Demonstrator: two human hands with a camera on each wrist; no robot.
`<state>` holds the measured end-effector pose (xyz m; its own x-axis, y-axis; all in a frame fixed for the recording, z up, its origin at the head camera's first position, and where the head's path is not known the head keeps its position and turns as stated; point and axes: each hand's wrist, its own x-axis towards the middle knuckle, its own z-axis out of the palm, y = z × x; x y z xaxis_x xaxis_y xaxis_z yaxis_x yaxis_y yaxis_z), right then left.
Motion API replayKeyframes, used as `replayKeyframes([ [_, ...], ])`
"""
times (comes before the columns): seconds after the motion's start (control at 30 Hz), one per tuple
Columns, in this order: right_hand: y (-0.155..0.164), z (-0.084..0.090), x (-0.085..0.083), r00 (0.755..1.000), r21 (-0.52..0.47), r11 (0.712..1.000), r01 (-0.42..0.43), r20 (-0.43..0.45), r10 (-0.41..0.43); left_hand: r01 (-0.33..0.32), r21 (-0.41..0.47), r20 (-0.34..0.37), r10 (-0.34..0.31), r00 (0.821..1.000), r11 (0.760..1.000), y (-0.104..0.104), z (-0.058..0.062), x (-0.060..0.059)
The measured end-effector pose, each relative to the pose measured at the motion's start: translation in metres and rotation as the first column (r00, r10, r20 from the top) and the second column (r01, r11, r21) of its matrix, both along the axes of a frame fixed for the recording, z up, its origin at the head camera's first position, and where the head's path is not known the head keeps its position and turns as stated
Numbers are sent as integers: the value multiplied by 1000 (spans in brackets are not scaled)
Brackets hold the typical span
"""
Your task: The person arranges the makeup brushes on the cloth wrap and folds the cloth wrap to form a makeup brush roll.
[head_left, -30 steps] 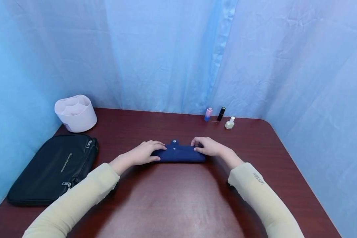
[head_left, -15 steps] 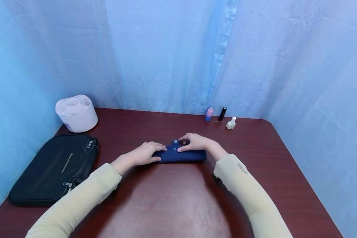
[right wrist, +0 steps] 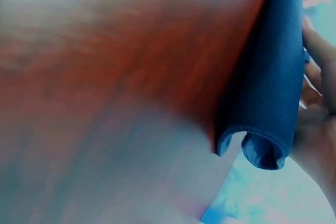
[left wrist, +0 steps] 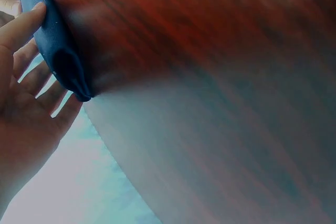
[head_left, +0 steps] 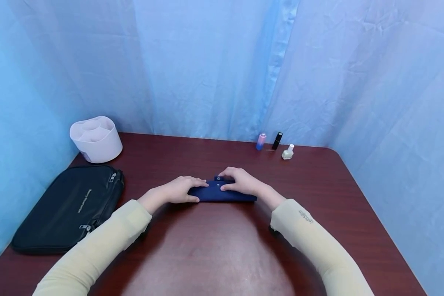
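Observation:
A navy fabric roll-up pouch lies rolled across the middle of the table. My left hand holds its left end, thumb along the near side and fingers over the top. In the left wrist view, the fingers reach behind the pouch. Near the centre, my right hand has its thumb on the pouch and its fingertips at the small snap tab, which sticks out at the back. The right wrist view shows the rolled open end of the pouch; the fingers behind it are partly hidden.
A black zipped case lies at the left, with a white divided organizer behind it. At the back right stand a pink-blue bottle, a black tube and a nail polish bottle. Curtains surround the dark red table.
My right hand has moved left along the pouch, from its right part to the snap tab. The tab now looks tilted up. My left hand has stayed on the left end.

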<state>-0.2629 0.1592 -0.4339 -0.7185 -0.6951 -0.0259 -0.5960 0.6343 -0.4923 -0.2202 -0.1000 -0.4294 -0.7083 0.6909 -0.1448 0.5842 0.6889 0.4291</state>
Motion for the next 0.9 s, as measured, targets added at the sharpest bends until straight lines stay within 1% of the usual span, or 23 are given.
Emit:
replayKeyframes([
  [0.13,-1,-3,7,989,-4,999,-46,-143,45,4,-2,-10,-4,1000,1000,0,-1,-1],
  [0.27,0,-6,10,976,-20,998,-66,-208,61,-4,-4,-1,4,1000,1000,0,0,-1],
  [0.43,1,-13,10,969,-76,995,-66,-243,46,-45,2,19,45,999,999,-1,-2,-2],
  [0.53,0,-16,9,968,-127,989,-74,-246,41,-71,36,41,70,997,997,-2,-4,-4],
  [0.63,-4,-18,8,971,-168,982,-82,-235,41,-82,74,57,78,995,994,-3,-5,-4],
  [0.77,-6,-17,6,965,-162,979,-121,-248,78,-93,76,73,88,993,993,-4,-4,-3],
  [0.9,-4,-14,4,945,-125,971,-205,-285,163,-84,65,77,79,994,994,-4,-3,-2],
])
